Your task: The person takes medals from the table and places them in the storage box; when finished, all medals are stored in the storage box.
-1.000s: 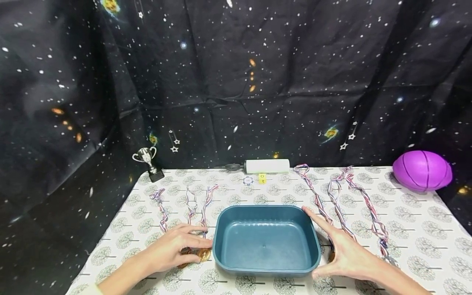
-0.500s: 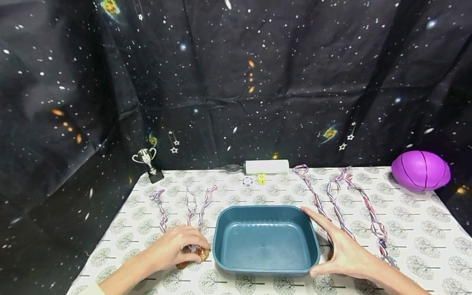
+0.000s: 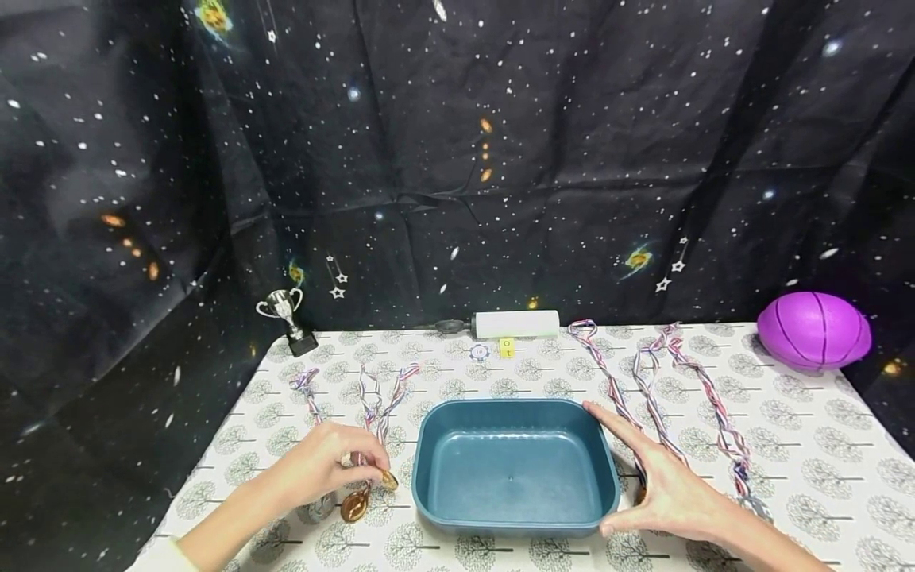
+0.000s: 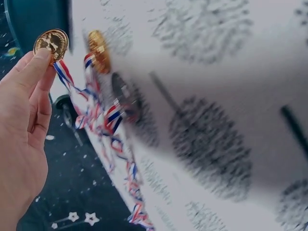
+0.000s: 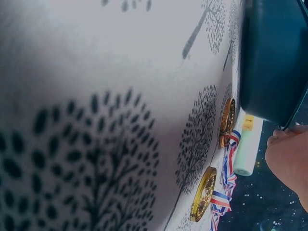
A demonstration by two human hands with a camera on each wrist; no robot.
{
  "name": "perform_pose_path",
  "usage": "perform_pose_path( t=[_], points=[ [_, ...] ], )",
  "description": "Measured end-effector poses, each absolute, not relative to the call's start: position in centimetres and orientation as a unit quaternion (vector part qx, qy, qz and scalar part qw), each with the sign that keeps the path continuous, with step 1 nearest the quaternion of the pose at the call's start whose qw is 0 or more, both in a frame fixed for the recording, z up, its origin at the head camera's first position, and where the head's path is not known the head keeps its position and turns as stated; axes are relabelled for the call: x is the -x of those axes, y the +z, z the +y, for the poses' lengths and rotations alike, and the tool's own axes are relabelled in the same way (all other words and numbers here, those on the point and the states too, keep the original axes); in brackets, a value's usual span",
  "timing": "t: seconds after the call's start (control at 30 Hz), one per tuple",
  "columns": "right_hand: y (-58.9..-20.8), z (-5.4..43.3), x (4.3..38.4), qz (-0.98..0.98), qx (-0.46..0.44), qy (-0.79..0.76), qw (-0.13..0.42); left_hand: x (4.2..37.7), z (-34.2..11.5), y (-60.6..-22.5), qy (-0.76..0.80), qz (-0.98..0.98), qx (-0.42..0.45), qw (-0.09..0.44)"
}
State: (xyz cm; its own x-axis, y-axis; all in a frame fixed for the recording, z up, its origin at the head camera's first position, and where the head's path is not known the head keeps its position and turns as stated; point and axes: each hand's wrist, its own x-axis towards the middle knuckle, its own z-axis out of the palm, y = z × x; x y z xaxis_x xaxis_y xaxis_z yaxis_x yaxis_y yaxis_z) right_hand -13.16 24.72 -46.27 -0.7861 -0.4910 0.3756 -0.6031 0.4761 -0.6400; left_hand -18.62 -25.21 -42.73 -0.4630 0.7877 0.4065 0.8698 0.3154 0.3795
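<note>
My left hand [image 3: 332, 461] pinches a gold medal [image 4: 54, 42] between thumb and fingers, its striped ribbon trailing behind on the table. A bronze medal [image 3: 354, 506] and a silver medal [image 3: 318, 507] lie close by it, ribbons stretched toward the back. To the right of this hand stands a blue-green plastic basin [image 3: 511, 508] with nothing in it. My right hand [image 3: 665, 492] rests against the basin's right side, index finger at the far corner and thumb at the near one. Beside that hand, two gold-coloured medals, one nearer [image 5: 203, 195] and one farther [image 5: 227, 122], show in the right wrist view.
More striped ribbons [image 3: 650, 389] run across the right side of the tree-patterned tablecloth [image 3: 529, 369]. Along the back are a small silver trophy cup [image 3: 286, 314], a white cylinder [image 3: 516, 324], a yellow tile [image 3: 507, 347], a poker chip [image 3: 480, 352] and a purple ball [image 3: 815, 330].
My left hand has taken hold of the gold medal and drawn it slightly left, away from the basin, uncovering the bronze and silver medals. My right hand stays at the basin.
</note>
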Motion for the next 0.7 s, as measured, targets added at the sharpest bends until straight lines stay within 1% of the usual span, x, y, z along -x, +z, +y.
perform_pose_path(
  t=[0.4,0.7],
  points=[
    [-46.3,24.8,12.9,-0.858,-0.311,0.402,0.071,19.3,-25.4,-36.8,-0.367,-0.809,0.439,0.133],
    [-46.3,24.8,13.0,-0.859,-0.303,0.407,0.067,19.2,-24.3,-31.2,-0.466,-0.796,0.358,0.144]
  ],
)
